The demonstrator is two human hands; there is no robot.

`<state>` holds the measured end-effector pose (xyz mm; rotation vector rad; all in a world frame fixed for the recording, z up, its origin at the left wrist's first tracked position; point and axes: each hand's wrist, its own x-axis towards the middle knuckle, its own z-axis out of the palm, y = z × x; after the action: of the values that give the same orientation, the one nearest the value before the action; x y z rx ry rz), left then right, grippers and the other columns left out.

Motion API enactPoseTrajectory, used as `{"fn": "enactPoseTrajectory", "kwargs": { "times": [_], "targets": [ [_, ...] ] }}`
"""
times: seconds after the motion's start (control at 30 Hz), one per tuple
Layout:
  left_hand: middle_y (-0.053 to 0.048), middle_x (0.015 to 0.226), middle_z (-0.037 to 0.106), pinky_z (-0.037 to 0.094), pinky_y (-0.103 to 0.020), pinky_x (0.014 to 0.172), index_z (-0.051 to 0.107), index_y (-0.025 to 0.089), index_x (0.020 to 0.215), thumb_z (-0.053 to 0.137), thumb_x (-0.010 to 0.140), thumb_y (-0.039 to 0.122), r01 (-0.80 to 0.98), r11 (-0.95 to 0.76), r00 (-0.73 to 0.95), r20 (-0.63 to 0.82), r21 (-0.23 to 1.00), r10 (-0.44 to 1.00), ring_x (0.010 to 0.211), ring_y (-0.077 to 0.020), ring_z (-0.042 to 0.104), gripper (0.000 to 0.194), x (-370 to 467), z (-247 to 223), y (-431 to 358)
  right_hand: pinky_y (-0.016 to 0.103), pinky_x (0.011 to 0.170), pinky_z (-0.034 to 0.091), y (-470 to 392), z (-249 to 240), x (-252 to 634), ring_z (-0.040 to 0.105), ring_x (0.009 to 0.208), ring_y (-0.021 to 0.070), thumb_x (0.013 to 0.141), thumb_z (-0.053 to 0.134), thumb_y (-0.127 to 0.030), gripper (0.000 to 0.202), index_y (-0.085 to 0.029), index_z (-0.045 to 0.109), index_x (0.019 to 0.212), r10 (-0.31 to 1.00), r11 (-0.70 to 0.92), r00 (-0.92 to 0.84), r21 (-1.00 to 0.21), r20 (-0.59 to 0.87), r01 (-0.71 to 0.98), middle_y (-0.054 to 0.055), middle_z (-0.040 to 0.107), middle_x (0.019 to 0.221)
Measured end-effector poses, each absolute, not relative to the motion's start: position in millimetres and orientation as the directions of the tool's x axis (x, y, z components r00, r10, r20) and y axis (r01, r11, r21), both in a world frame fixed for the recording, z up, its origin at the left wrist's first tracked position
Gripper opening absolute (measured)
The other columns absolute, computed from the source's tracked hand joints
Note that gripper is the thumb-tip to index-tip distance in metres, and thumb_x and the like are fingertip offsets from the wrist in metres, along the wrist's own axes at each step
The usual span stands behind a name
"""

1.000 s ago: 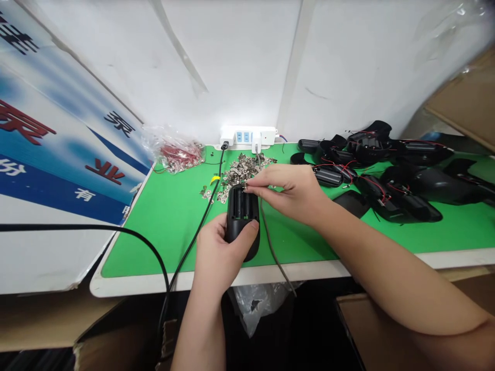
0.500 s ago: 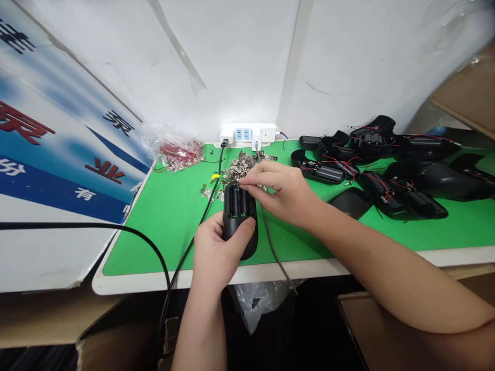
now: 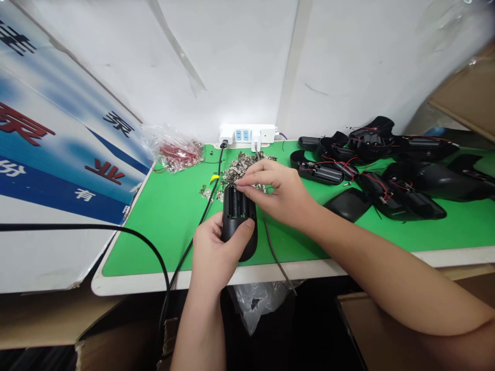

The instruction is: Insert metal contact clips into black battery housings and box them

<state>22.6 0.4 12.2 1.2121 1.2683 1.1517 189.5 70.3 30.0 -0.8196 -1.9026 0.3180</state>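
My left hand [image 3: 220, 247] is closed round a black plastic housing [image 3: 240, 239], its thumb lying across the front. Open battery slots face up in the housing's upper half. At the top end of those slots, my right hand [image 3: 276, 188] pinches with thumb and forefinger; whatever is between the fingertips is too small to make out. Just behind the housing lies a heap of small metal battery contacts [image 3: 242, 164], partly covered by my right hand.
A white power strip [image 3: 247, 134] stands against the wall with two plugs in it. A black cable [image 3: 193, 237] crosses the green mat [image 3: 154, 237]. Black housings with red wires [image 3: 325, 172] are piled at right. A plastic bag of red wires [image 3: 180, 154] lies back left.
My right fingertips have shifted slightly left along the top end of the battery slots. My left hand holds the housing almost as before.
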Motion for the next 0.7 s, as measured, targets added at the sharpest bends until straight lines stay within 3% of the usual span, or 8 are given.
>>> {"fn": "enactPoseTrajectory", "kwargs": {
  "times": [0.1, 0.17, 0.23, 0.3, 0.4, 0.5, 0.6, 0.7],
  "targets": [
    [0.005, 0.062, 0.04, 0.027, -0.02, 0.05, 0.052, 0.017, 0.07, 0.076, 0.078, 0.04, -0.002, 0.045, 0.004, -0.045, 0.999, 0.999, 0.055, -0.0071, 0.032, 0.034, 23.5, 14.2, -1.3, 0.03, 0.085, 0.057, 69.4, 33.2, 187.5, 0.071, 0.092, 0.015, 0.09, 0.072, -0.021, 0.008, -0.017, 0.077, 0.095, 0.792, 0.611, -0.226, -0.747, 0.568, 0.262, 0.006, 0.076, 0.097],
    [0.005, 0.062, 0.04, 0.028, -0.02, 0.049, 0.052, 0.017, 0.07, 0.077, 0.077, 0.041, -0.045, 0.044, 0.027, -0.043, 0.998, 0.999, 0.055, -0.0072, 0.033, 0.035, 23.7, 14.8, -2.0, 0.028, 0.079, 0.058, 69.0, 36.3, 187.2, 0.071, 0.085, 0.0143, 0.085, 0.079, -0.026, 0.018, -0.015, 0.072, 0.097, 0.894, 0.423, -0.215, -0.898, 0.393, 0.123, 0.005, 0.076, 0.092],
    [0.005, 0.062, 0.04, 0.029, -0.02, 0.049, 0.053, 0.017, 0.071, 0.079, 0.076, 0.042, -0.079, 0.04, 0.051, -0.036, 0.996, 0.998, 0.054, -0.0072, 0.033, 0.036, 23.0, 14.1, -2.2, 0.026, 0.075, 0.058, 69.4, 39.3, 188.4, 0.071, 0.081, 0.014, 0.081, 0.083, -0.031, 0.029, -0.014, 0.07, 0.1, 0.943, 0.228, -0.25, -0.974, 0.22, 0.005, 0.005, 0.076, 0.088],
    [0.005, 0.062, 0.041, 0.029, -0.02, 0.049, 0.055, 0.017, 0.073, 0.079, 0.077, 0.042, -0.089, 0.034, 0.078, -0.027, 0.995, 0.997, 0.054, -0.0074, 0.033, 0.035, 21.2, 11.9, -1.9, 0.026, 0.074, 0.057, 70.7, 41.2, 191.0, 0.071, 0.081, 0.0141, 0.081, 0.083, -0.035, 0.032, -0.013, 0.072, 0.1, 0.94, 0.11, -0.321, -0.993, 0.119, -0.044, 0.006, 0.077, 0.089],
    [0.004, 0.063, 0.042, 0.029, -0.021, 0.049, 0.055, 0.017, 0.073, 0.075, 0.082, 0.044, -0.082, 0.004, 0.131, 0.007, 0.997, 0.991, 0.055, -0.0081, 0.034, 0.035, 17.6, 7.0, 0.1, 0.025, 0.07, 0.055, 73.5, 41.5, 196.8, 0.068, 0.076, 0.0124, 0.082, 0.083, -0.039, 0.029, -0.013, 0.079, 0.094, 0.912, 0.068, -0.401, -0.996, 0.088, -0.064, 0.006, 0.077, 0.09],
    [0.003, 0.059, 0.034, 0.022, -0.023, 0.048, 0.043, 0.018, 0.061, 0.064, 0.09, 0.048, -0.062, -0.039, 0.076, 0.044, 0.997, 0.996, 0.054, -0.0084, 0.029, 0.046, 16.1, 3.9, 4.1, 0.024, 0.063, 0.052, 74.2, 40.7, 203.2, 0.062, 0.067, 0.0095, 0.08, 0.084, -0.039, 0.028, -0.014, 0.081, 0.093, 0.885, 0.016, -0.463, -0.998, 0.041, -0.059, 0.004, 0.076, 0.083],
    [0.003, 0.059, 0.032, 0.023, -0.024, 0.047, 0.041, 0.019, 0.06, 0.055, 0.093, 0.047, -0.076, -0.049, -0.007, 0.048, 0.996, 0.999, 0.054, -0.0098, 0.029, 0.045, 17.4, 4.5, 8.3, 0.023, 0.06, 0.051, 70.3, 41.9, 207.4, 0.059, 0.062, 0.0082, 0.081, 0.083, -0.037, 0.026, -0.014, 0.082, 0.093, 0.827, -0.068, -0.56, -0.998, -0.053, -0.006, 0.003, 0.074, 0.079],
    [0.004, 0.058, 0.037, 0.029, -0.023, 0.049, 0.047, 0.019, 0.062, 0.059, 0.092, 0.041, -0.096, -0.01, 0.03, 0.013, 0.995, 0.999, 0.054, -0.01, 0.034, 0.039, 18.2, 6.7, 10.1, 0.021, 0.056, 0.05, 64.5, 44.7, 207.4, 0.06, 0.058, 0.0082, 0.083, 0.081, -0.035, 0.024, -0.012, 0.082, 0.091, 0.768, -0.103, -0.627, -0.992, -0.127, 0.074, 0.002, 0.072, 0.071]
  ]
}}
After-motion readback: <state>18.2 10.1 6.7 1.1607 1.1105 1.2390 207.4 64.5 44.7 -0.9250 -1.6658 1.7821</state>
